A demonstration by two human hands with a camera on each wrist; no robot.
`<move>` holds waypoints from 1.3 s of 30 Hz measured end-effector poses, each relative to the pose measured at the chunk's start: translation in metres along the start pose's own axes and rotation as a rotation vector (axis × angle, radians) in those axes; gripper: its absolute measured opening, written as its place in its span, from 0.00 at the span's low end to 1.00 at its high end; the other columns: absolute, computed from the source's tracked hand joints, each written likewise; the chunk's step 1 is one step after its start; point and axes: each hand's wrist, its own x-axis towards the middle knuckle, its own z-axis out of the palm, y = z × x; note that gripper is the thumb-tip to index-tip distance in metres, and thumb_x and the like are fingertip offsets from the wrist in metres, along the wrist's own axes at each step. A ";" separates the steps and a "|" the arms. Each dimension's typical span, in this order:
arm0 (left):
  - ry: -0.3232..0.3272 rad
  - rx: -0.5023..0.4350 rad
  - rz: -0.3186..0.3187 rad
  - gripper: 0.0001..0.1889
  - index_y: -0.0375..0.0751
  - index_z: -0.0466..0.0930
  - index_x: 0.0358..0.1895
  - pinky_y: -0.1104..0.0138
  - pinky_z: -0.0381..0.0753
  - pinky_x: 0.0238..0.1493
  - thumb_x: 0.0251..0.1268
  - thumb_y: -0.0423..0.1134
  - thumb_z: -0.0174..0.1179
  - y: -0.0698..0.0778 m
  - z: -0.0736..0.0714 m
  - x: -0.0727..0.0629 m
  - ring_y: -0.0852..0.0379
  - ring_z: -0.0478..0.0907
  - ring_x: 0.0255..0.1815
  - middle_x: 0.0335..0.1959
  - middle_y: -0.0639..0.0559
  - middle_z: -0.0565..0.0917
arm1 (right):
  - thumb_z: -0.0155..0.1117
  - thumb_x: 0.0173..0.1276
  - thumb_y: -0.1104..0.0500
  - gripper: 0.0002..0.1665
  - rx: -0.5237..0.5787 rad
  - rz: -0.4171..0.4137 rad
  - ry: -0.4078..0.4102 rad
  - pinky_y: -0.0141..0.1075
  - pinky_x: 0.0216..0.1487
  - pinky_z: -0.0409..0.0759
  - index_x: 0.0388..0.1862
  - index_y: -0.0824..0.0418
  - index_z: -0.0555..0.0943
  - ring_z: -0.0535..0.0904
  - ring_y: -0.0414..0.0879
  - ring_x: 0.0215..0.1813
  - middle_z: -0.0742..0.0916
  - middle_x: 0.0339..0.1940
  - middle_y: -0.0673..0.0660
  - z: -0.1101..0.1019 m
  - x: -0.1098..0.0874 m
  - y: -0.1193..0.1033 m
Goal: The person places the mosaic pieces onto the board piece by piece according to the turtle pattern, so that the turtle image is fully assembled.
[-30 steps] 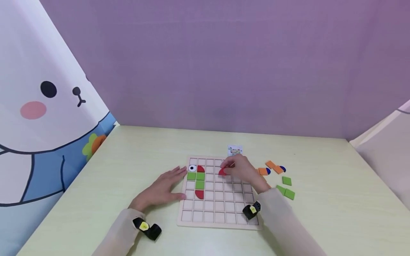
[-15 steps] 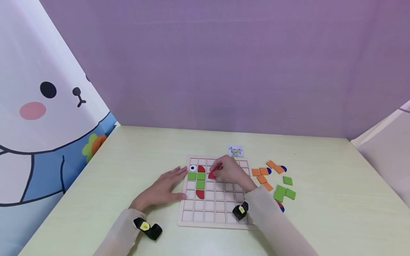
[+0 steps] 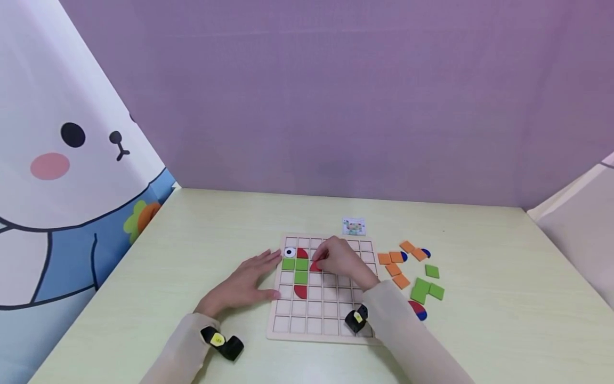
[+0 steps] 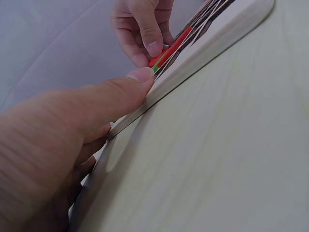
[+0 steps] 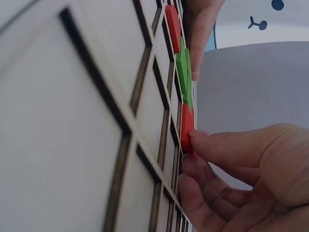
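Card (image 3: pixel 354 226) beyond board (image 3: pixel 316 338); orange tiles (image 3: pixel 393 270) right; sleeve (image 3: pixel 408 328) covers corner.

Purple curtain (image 3: pixel 336 106) behind pale table (image 3: pixel 508 298); cartoon-print cloth (image 3: pixel 72 213) at left.

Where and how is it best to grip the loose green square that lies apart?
Probably by two opposite edges of the green square, coming from above with the right hand: it looks thin, lies flat on the table, and no other piece touches it.
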 end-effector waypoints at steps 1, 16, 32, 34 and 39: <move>-0.002 -0.003 -0.003 0.44 0.46 0.56 0.74 0.46 0.47 0.75 0.57 0.56 0.63 0.000 0.000 0.000 0.45 0.44 0.78 0.77 0.53 0.55 | 0.67 0.58 0.69 0.05 -0.005 0.001 0.001 0.32 0.35 0.77 0.31 0.60 0.87 0.76 0.42 0.32 0.86 0.32 0.52 0.000 0.000 0.000; 0.008 -0.008 0.024 0.44 0.42 0.56 0.74 0.43 0.48 0.74 0.58 0.58 0.62 -0.002 0.001 -0.001 0.41 0.45 0.78 0.76 0.48 0.56 | 0.67 0.58 0.70 0.07 -0.025 -0.002 0.010 0.33 0.36 0.78 0.33 0.62 0.85 0.76 0.43 0.32 0.85 0.30 0.52 0.001 -0.004 -0.004; 0.017 0.005 0.017 0.43 0.41 0.57 0.74 0.43 0.49 0.73 0.59 0.57 0.62 -0.001 0.001 -0.003 0.41 0.46 0.77 0.76 0.48 0.56 | 0.69 0.53 0.72 0.09 -0.020 -0.021 0.018 0.32 0.35 0.76 0.32 0.63 0.84 0.74 0.43 0.31 0.84 0.28 0.52 -0.010 -0.012 0.002; 0.019 0.003 0.019 0.43 0.42 0.56 0.74 0.43 0.48 0.73 0.58 0.57 0.62 -0.001 0.001 -0.003 0.41 0.46 0.78 0.76 0.48 0.56 | 0.69 0.52 0.72 0.09 -0.020 -0.021 0.022 0.32 0.35 0.76 0.32 0.63 0.84 0.75 0.43 0.31 0.84 0.28 0.52 -0.013 -0.014 0.004; 0.016 0.004 0.018 0.44 0.43 0.56 0.74 0.44 0.48 0.74 0.58 0.57 0.63 -0.001 0.001 -0.002 0.42 0.45 0.78 0.76 0.49 0.55 | 0.68 0.53 0.72 0.09 -0.041 -0.017 0.036 0.33 0.37 0.77 0.33 0.63 0.83 0.74 0.43 0.32 0.83 0.30 0.53 -0.021 -0.020 0.012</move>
